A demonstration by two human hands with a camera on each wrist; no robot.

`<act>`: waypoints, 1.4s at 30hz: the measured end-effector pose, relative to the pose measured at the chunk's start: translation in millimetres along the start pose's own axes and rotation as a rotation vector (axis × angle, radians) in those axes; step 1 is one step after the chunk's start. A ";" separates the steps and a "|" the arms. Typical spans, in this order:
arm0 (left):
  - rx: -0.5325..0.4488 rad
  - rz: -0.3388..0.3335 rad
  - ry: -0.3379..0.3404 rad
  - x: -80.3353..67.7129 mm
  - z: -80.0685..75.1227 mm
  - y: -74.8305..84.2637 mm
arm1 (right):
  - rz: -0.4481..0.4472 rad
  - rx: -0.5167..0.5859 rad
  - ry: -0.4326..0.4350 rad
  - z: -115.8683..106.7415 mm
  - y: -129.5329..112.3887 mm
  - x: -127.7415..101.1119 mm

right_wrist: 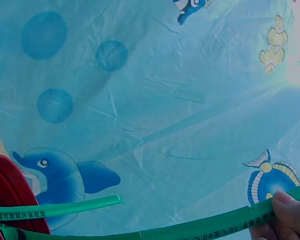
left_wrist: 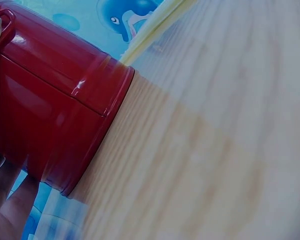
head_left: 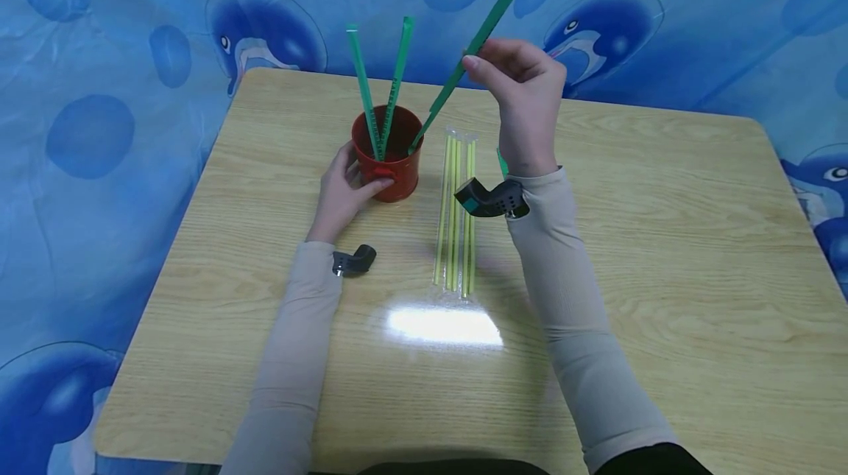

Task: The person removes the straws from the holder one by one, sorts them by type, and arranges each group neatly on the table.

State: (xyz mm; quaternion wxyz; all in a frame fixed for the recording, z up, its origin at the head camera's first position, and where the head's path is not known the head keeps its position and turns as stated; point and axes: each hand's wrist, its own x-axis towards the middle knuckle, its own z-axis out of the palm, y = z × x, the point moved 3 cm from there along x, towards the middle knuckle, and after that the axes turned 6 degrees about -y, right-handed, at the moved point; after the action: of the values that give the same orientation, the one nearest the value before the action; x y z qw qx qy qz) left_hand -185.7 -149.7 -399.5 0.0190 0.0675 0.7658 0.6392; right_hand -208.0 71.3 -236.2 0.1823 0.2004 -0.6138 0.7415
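A wooden table (head_left: 662, 254) stands against a blue dolphin-print cloth (head_left: 99, 92), with 1 bright glare patch (head_left: 444, 328).

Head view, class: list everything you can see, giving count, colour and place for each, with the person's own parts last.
Cup: one, red, on the table, left of centre.
Green straws: three; two standing in the cup, a third with its lower end at the cup.
Yellow straws: a few, clear-wrapped, flat on the table beside the cup.
Table: one, light wood.
Backdrop: blue, dolphin print.
Left hand: holds the cup.
Right hand: pinches the third green straw.
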 end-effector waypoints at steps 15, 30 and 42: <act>-0.024 -0.028 -0.024 -1.4 0.7 5.4 | -0.036 0.008 0.002 -20.2 -4.4 -3.2; -0.019 -0.001 -0.008 -1.2 0.5 0.8 | -0.001 -0.031 0.018 -48.1 0.1 -10.5; -0.038 0.009 -0.013 -0.2 2.3 3.9 | 0.107 -0.037 0.030 -71.4 0.5 -17.0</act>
State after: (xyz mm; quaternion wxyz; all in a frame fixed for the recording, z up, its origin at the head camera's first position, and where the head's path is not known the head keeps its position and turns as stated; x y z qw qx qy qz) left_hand -184.9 -146.8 -396.0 0.0224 0.0750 0.7530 0.6534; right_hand -198.9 141.0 -257.3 0.1553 0.1524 -0.6346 0.7416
